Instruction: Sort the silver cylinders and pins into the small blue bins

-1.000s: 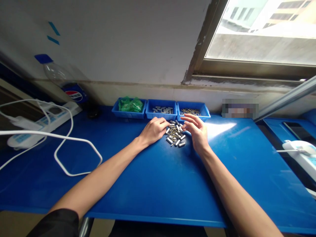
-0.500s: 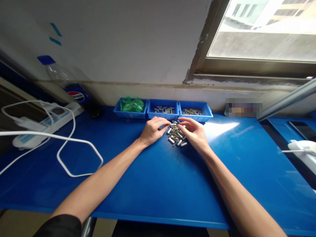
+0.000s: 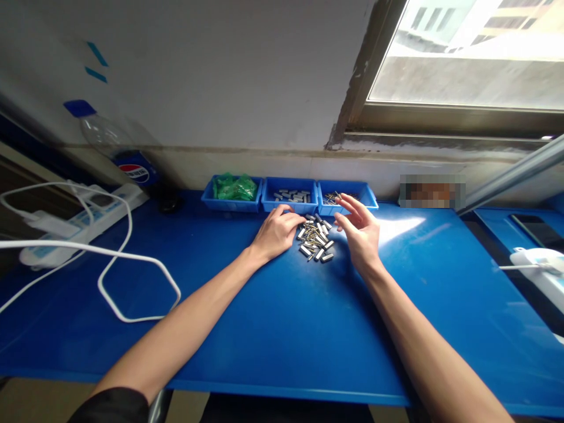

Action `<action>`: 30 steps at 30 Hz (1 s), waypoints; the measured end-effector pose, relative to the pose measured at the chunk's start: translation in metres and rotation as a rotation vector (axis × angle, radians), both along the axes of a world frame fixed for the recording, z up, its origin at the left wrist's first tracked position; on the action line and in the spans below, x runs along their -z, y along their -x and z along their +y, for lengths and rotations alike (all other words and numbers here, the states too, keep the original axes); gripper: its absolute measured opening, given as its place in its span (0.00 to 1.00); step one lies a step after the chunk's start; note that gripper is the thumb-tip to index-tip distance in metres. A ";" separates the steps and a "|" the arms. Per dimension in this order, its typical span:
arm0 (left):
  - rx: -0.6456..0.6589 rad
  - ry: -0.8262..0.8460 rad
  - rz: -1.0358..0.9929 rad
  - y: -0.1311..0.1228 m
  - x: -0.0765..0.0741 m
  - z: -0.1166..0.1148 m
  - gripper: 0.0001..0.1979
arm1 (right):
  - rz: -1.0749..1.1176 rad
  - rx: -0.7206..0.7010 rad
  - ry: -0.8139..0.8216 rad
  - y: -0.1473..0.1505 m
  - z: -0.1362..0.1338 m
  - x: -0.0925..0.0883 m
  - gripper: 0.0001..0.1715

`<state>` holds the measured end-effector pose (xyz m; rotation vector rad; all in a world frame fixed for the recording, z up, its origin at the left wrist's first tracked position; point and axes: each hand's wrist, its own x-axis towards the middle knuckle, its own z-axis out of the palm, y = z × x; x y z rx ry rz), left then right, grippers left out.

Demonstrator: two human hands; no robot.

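A mixed pile of short silver metal pieces and thin brass-coloured pins (image 3: 315, 239) lies on the blue table between my hands. My left hand (image 3: 277, 233) rests at the left edge of the pile. Its fingers are curled together, and whatever is in them is hidden. My right hand (image 3: 362, 228) hovers right of the pile, thumb and fingers apart, overlapping the front of the right blue bin (image 3: 372, 202). That bin contains thin brass-coloured pins. Silver metal pieces lie in the middle blue bin (image 3: 288, 207), and a green plastic bag (image 3: 235, 187) fills the left blue bin (image 3: 233, 205).
White cables (image 3: 127, 320) and a power strip (image 3: 83, 226) lie at left, near a Pepsi bottle (image 3: 132, 170). The wall stands behind the bins. At far right are a phone (image 3: 540, 229) and a white device (image 3: 540, 267).
My right hand has moved right and away from the pile, and its fingers have spread. My left hand has stayed at the pile's left edge.
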<state>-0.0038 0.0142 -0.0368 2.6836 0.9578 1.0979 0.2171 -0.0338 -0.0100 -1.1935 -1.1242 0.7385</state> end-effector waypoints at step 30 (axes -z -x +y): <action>0.088 0.302 -0.453 0.001 -0.009 -0.011 0.13 | -0.194 -0.262 0.106 0.012 -0.008 0.002 0.21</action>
